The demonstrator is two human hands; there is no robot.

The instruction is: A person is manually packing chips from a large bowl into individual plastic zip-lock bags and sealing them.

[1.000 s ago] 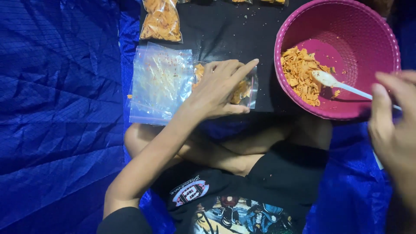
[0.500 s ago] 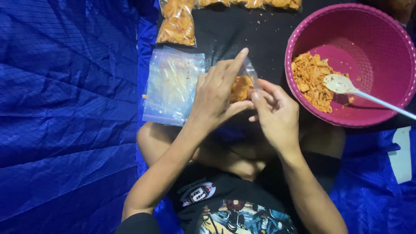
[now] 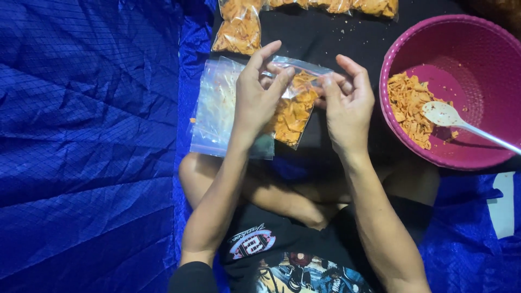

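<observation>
Black mat (image 3: 325, 38): clear chip bag (image 3: 293, 111) between hands (image 3: 255, 100) (image 3: 347, 106).

A crinkled, glossy blue tarpaulin (image 3: 87, 146) with a fine grid weave covers the floor, filling the whole left side of the view and showing again at the lower right, its creases catching a soft light from above. Over it, along the top middle, lies a flat black cloth (image 3: 336, 38) sprinkled with small orange crumbs, dark enough that little of its surface detail can be made out. A narrow white strip (image 3: 507, 206) shows at the right edge against the blue sheet; what it is cannot be told.
</observation>
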